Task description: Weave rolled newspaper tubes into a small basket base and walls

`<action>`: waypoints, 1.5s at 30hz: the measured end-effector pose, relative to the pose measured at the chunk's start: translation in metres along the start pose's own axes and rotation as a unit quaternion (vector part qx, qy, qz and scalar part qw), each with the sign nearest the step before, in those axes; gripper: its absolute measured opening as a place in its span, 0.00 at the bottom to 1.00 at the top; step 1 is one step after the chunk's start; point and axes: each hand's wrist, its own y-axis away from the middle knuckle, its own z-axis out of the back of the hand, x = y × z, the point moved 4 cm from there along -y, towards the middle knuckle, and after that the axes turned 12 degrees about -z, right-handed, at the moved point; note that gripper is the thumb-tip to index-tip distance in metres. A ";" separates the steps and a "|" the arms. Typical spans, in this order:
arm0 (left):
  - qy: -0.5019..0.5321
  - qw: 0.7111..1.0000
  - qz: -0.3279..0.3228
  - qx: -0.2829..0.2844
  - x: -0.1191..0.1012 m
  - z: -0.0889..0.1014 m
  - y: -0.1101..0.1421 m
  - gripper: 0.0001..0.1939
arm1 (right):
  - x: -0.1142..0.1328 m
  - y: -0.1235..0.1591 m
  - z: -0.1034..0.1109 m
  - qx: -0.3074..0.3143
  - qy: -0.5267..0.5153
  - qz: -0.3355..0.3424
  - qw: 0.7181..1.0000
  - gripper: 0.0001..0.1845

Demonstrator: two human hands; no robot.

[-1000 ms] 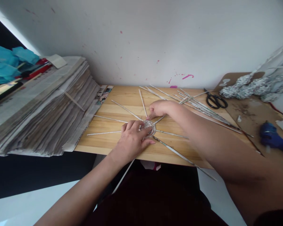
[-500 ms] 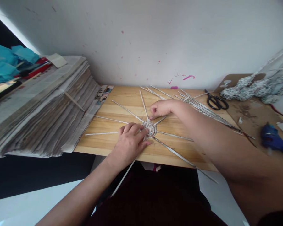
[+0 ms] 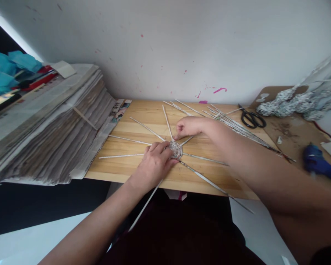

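On a pale wooden tabletop (image 3: 121, 169), near its front edge, a small round woven disc (image 3: 176, 149) of rolled paper lies flat, with thin paper spokes (image 3: 121, 156) fanning out around it. The person's left hand (image 3: 156, 160) rests over the disc's left side, fingers laid loosely outspread. The right hand (image 3: 189, 127) reaches to the far rim with fingers curled and thumb and forefinger tips close together; whether a strand is caught between them cannot be told. If the left palm eased off, the disc might turn or slide and the weave loosen. The right forearm (image 3: 231, 143), crossing above the right-hand spokes, could knock one askew, and the front spoke (image 3: 145, 207) overhanging the edge could snag on clothing. Loose paper rods (image 3: 237, 127) lie behind that forearm, beside black scissors (image 3: 253, 117). Farther right are a stained brown board (image 3: 287, 134), knotted paper strands (image 3: 281, 105) and a blue glue gun (image 3: 317, 160). At left stands a tall newspaper stack (image 3: 79, 123) topped with teal material (image 3: 0, 70). Behind rises a white wall (image 3: 182, 44) flecked with pink.
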 end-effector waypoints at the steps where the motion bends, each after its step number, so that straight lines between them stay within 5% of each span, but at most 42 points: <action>1: -0.004 1.000 -0.004 0.000 0.000 0.000 0.000 0.11 | -0.001 0.001 -0.001 -0.007 -0.011 0.004 1.000 0.20; 8: -0.024 1.000 -0.011 -0.007 0.000 0.001 0.001 0.10 | 0.003 0.011 -0.007 -0.097 0.020 0.021 0.995 0.07; 17: -0.036 0.999 -0.007 -0.015 0.000 0.000 0.003 0.10 | 0.009 0.018 -0.013 -0.163 0.019 0.047 0.985 0.08; 25: -0.029 0.999 -0.010 -0.017 0.001 -0.001 0.002 0.09 | 0.011 0.017 -0.016 -0.147 0.027 0.050 0.987 0.08; 36: -0.038 0.999 -0.012 -0.020 0.001 -0.002 0.002 0.09 | 0.014 0.025 -0.028 -0.229 0.019 0.098 0.968 0.11; 45: -0.042 0.999 -0.012 -0.020 0.001 -0.001 0.002 0.10 | 0.013 0.026 -0.025 -0.190 0.014 0.101 0.977 0.09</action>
